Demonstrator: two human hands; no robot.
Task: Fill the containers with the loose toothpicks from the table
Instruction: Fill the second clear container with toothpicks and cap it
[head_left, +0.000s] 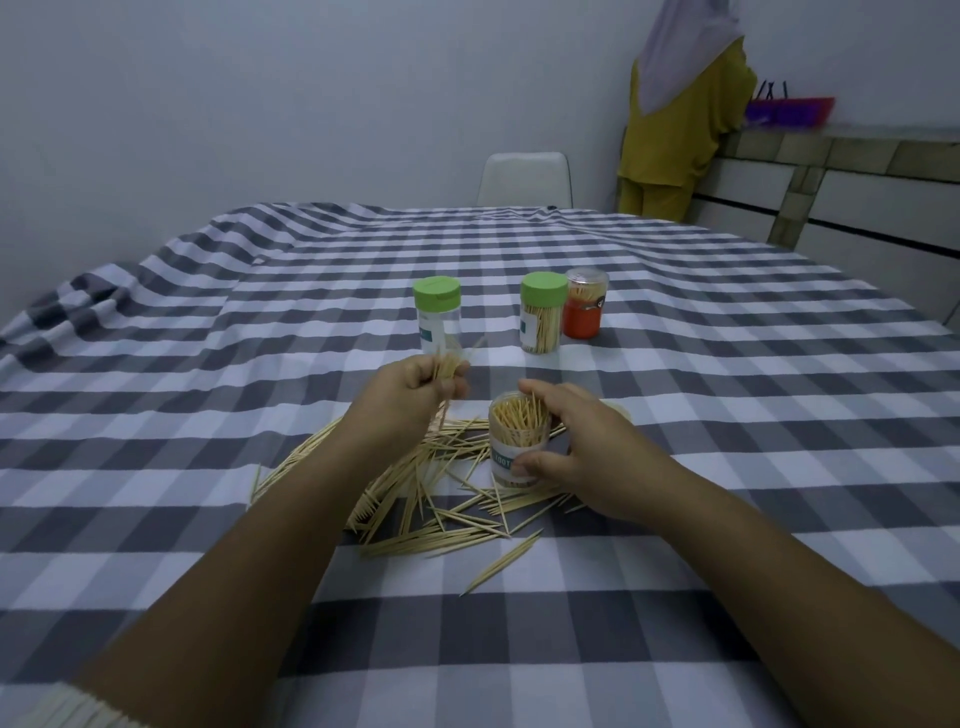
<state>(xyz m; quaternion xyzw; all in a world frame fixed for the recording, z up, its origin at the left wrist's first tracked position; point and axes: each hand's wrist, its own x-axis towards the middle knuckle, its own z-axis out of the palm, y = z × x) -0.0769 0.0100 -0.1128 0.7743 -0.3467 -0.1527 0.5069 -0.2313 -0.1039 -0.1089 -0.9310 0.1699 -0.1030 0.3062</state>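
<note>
Toothpicks (448, 370) bunched roughly upright in our left hand (415, 389), fingers curled round them, sit just left of and above the open container (517, 441) (already nearly full) that our right hand (576, 447) grips, the nearer hand.

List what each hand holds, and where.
Left hand: bundle of toothpicks, gripped mid-length. Right hand: open container, fingers at its rim, thumb on its side.
</note>
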